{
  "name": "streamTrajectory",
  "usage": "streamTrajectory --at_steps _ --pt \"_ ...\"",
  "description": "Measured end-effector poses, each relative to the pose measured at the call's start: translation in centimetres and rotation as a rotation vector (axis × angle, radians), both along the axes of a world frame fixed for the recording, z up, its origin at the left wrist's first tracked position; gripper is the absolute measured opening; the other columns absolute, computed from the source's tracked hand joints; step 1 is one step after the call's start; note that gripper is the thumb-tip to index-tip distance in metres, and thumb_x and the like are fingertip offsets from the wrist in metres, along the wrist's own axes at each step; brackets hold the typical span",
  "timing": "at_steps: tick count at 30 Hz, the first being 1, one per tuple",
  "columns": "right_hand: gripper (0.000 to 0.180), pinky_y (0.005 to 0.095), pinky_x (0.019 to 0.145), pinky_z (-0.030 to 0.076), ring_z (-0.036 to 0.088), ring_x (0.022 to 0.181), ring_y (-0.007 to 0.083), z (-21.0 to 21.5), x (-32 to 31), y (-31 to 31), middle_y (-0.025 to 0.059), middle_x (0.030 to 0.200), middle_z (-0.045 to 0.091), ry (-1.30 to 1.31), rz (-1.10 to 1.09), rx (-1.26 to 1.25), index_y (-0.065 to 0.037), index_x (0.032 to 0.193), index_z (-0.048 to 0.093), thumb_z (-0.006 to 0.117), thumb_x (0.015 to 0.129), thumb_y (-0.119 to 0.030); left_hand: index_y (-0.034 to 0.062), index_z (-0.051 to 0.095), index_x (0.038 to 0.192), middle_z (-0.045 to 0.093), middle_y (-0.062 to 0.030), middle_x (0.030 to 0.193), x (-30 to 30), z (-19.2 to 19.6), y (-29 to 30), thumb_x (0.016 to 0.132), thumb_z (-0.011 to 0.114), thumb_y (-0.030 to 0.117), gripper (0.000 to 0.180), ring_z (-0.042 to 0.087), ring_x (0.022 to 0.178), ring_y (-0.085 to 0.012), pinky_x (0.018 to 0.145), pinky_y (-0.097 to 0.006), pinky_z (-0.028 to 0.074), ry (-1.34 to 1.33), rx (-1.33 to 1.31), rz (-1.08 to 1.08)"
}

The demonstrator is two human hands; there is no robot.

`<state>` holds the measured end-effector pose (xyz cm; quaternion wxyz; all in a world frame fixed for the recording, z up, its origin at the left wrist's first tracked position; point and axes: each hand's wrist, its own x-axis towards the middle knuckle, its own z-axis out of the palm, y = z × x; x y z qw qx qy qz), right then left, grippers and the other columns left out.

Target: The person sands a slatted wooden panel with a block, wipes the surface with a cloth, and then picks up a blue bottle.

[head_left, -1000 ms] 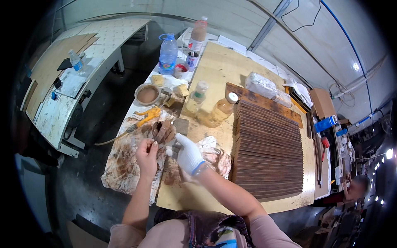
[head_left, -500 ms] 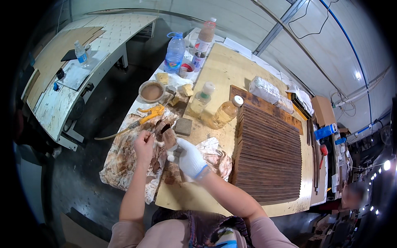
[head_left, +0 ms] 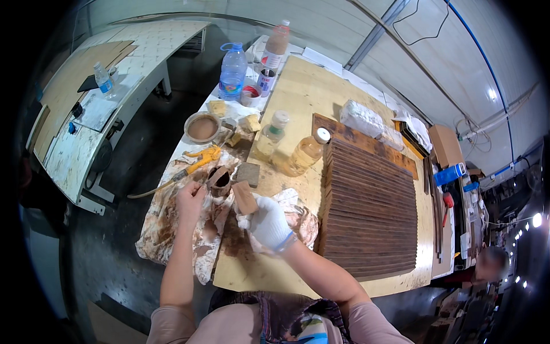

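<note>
My bare left hand [head_left: 191,199] is closed in a pinch over the stained cloth [head_left: 157,229]. A thin brown strip [head_left: 214,176] runs from its fingertips across a small dark pot [head_left: 221,182]; its exact kind is unclear. My right hand [head_left: 269,222], in a white glove, grips a small flat brown wooden piece [head_left: 244,198], tilted up beside the pot. Behind the piece lies a grey-brown square block [head_left: 248,174]. A crumpled stained rag [head_left: 298,209] is beside the glove. The right fingertips are partly hidden.
A stack of dark brown slats [head_left: 369,212] stands at right. Two capped bottles [head_left: 309,153] of yellowish liquid are behind the rag. Farther left are a yellow spray gun [head_left: 200,159] with hose, a bowl of brown liquid [head_left: 203,127], sponges [head_left: 250,122] and a large blue bottle [head_left: 233,71].
The brown wooden piece has moved right, away from the pot, and turned its broad face up. My left hand has shifted slightly left, and the thin strip now shows over the pot.
</note>
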<state>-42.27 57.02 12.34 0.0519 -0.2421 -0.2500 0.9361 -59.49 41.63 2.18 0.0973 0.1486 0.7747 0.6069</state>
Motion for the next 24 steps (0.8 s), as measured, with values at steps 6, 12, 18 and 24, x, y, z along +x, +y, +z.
streamTrajectory --at_steps 6,12,18,24 --pt "0.035 0.0326 0.084 0.052 0.062 0.099 0.0206 -1.1 0.6 0.7 0.0067 0.111 0.065 0.052 0.047 0.033 -0.006 0.123 0.060 0.047 0.097 -0.024 -0.0026 0.066 0.086 0.064 -0.0015 0.070 0.1 0.1 0.0 0.090 0.070 0.004 0.009 0.055 0.065 -0.0077 0.061 -0.028 0.044 -0.022 0.075 0.001" --pt "0.044 0.0345 0.090 0.050 0.061 0.105 0.0214 -1.8 1.9 1.9 0.0079 0.129 0.063 0.063 0.057 -0.046 -0.007 0.134 0.057 0.053 0.096 -0.029 -0.0022 0.066 0.088 0.065 -0.0027 0.073 -0.2 0.5 -0.2 0.091 0.070 0.006 0.010 0.056 0.067 -0.0079 0.063 -0.027 0.045 -0.050 0.025 -0.040" --pt "0.050 0.0414 0.091 0.051 0.060 0.111 0.0301 1.4 6.4 4.2 0.0159 0.131 0.061 -0.051 -0.103 -0.181 -0.005 0.135 0.056 0.059 0.092 -0.030 0.0020 0.069 0.101 0.071 -0.0076 0.083 2.7 5.0 -0.4 0.094 0.072 0.011 0.012 0.065 0.070 -0.0154 0.067 -0.030 0.051 0.196 -0.128 0.153" --pt "0.030 0.0444 0.089 0.053 0.064 0.103 0.0276 0.9 14.1 7.9 0.0116 0.110 0.068 0.036 -0.332 0.038 -0.003 0.115 0.066 0.065 0.089 -0.018 -0.0002 0.071 0.090 0.071 -0.0110 0.080 9.3 6.1 1.4 0.088 0.072 0.001 0.003 0.068 0.066 -0.0221 0.064 -0.032 0.054 0.463 -0.009 -0.146"
